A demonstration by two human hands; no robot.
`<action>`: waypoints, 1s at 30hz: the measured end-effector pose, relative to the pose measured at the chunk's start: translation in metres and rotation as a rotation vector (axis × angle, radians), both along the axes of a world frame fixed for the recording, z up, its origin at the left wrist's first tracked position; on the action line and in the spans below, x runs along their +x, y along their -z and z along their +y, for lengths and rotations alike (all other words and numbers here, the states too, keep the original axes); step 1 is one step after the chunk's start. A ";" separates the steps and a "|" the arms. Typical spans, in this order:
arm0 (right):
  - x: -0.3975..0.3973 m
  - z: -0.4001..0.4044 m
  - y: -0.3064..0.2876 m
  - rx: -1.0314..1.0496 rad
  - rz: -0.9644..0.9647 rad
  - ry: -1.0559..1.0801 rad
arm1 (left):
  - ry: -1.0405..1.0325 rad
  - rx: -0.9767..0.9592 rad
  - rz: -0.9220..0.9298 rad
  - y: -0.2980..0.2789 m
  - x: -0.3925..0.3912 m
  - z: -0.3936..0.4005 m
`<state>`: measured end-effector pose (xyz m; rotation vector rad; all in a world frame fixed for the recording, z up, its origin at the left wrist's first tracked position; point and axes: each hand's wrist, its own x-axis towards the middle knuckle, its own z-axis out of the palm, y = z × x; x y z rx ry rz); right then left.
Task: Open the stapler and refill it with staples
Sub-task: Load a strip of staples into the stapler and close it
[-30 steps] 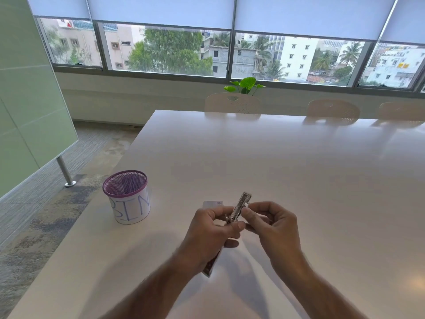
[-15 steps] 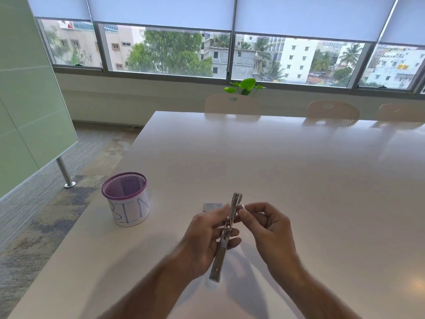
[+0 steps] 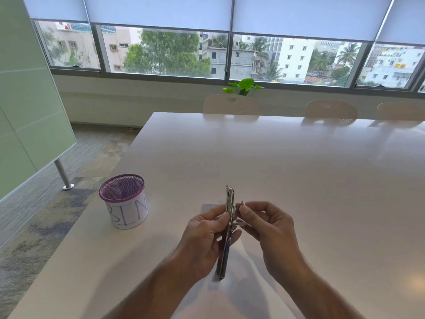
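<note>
A slim metal stapler (image 3: 227, 233) is swung open into one long strip, standing nearly upright above the white table (image 3: 299, 180). My left hand (image 3: 207, 238) grips it around the hinge. Just to its right, my right hand (image 3: 269, 224) pinches a small strip of staples (image 3: 242, 203) between thumb and forefinger, close to the upper half of the stapler. A small white staple box (image 3: 209, 206) lies on the table behind my left hand, mostly hidden.
A purple mesh cup (image 3: 124, 200) wrapped in paper marked BIN stands near the table's left edge. Three pale chairs (image 3: 231, 104) line the far side, with a green plant (image 3: 243, 86) behind. A green glass partition (image 3: 27, 100) stands left.
The stapler has turned from tilted to nearly upright and risen in my left hand. My right hand has drawn slightly away to the right, with the staple strip showing at its fingertips.
</note>
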<state>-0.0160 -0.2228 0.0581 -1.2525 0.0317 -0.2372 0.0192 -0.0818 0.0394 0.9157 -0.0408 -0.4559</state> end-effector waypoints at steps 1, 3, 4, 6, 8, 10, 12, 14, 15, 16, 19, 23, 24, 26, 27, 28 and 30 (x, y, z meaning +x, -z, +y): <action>0.000 0.000 -0.002 0.030 0.013 -0.002 | -0.019 -0.023 -0.004 0.001 0.000 -0.001; -0.001 -0.001 -0.004 0.079 0.025 0.001 | -0.059 -0.069 0.002 0.001 -0.001 -0.001; -0.001 -0.002 -0.006 0.085 0.020 0.010 | -0.079 -0.077 0.006 0.001 -0.001 -0.002; -0.002 -0.003 -0.007 0.045 -0.001 0.040 | -0.113 -0.077 0.006 0.000 0.000 -0.001; -0.002 -0.002 -0.008 -0.016 -0.017 0.074 | -0.124 -0.087 -0.008 0.000 -0.001 -0.001; -0.003 0.001 -0.009 -0.080 -0.032 0.110 | -0.118 -0.097 -0.035 0.001 -0.003 -0.003; -0.003 0.002 -0.009 -0.166 -0.053 0.151 | -0.108 -0.107 -0.070 0.001 -0.006 -0.005; -0.003 0.002 -0.010 -0.254 -0.083 0.186 | -0.102 -0.103 -0.109 0.002 -0.009 -0.006; -0.004 0.002 -0.010 -0.288 -0.106 0.200 | -0.102 -0.084 -0.133 0.001 -0.010 -0.007; -0.004 0.002 -0.011 -0.317 -0.128 0.210 | -0.106 -0.056 -0.156 0.001 -0.011 -0.007; -0.007 0.004 -0.012 -0.385 -0.189 0.231 | -0.141 0.029 -0.194 0.001 -0.015 -0.009; -0.011 0.006 -0.012 -0.577 -0.360 0.292 | -0.173 0.099 -0.229 -0.002 -0.018 -0.011; -0.012 0.006 -0.012 -0.629 -0.402 0.293 | -0.166 0.108 -0.241 -0.003 -0.019 -0.011; -0.013 0.006 -0.011 -0.742 -0.461 0.293 | -0.150 0.114 -0.253 -0.004 -0.020 -0.010; -0.013 0.006 -0.011 -0.792 -0.482 0.289 | -0.147 0.113 -0.255 -0.005 -0.020 -0.009; -0.012 0.005 -0.011 -0.836 -0.506 0.289 | -0.148 0.114 -0.256 -0.005 -0.021 -0.009; -0.010 0.002 -0.011 -0.911 -0.561 0.314 | -0.149 0.110 -0.268 -0.006 -0.022 -0.009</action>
